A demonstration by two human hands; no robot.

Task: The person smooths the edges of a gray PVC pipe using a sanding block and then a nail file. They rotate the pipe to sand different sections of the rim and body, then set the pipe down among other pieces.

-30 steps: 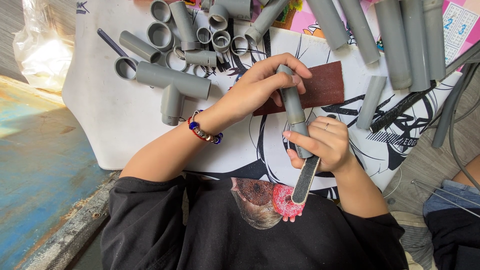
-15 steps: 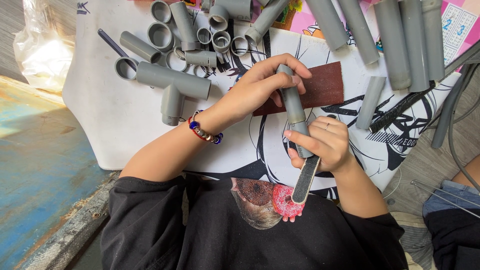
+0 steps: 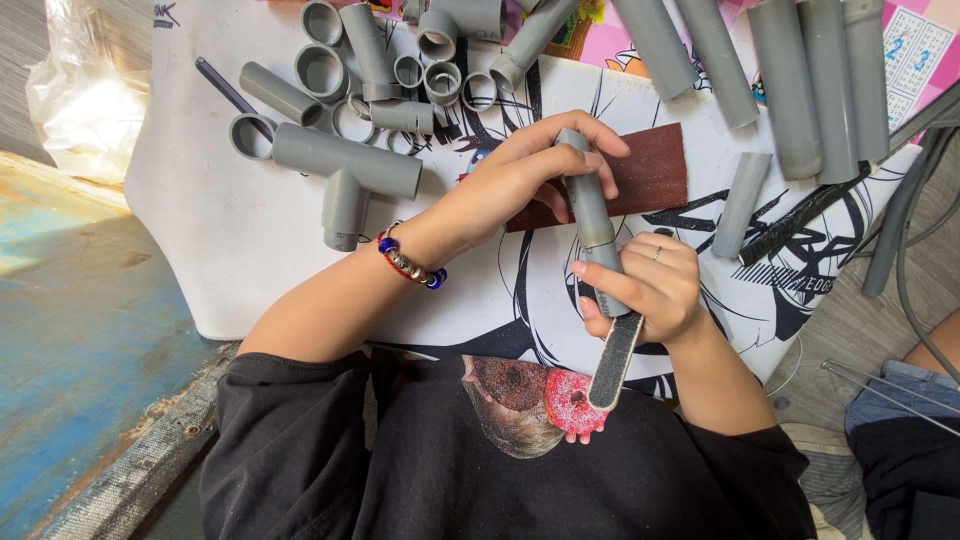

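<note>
My left hand, with a beaded bracelet at the wrist, grips the upper end of a short grey plastic pipe. The pipe's lower end sits in my right hand, which also holds a grey sanding file pointing down toward my body. Both hands hover over a white printed board. A brown sheet of sandpaper lies on the board just behind the pipe.
Several grey pipe rings, short tubes and a T-fitting lie at the board's upper left. Long grey pipes lie at the upper right, a short one beside the sandpaper. A clear plastic bag sits left. Another person's leg is at right.
</note>
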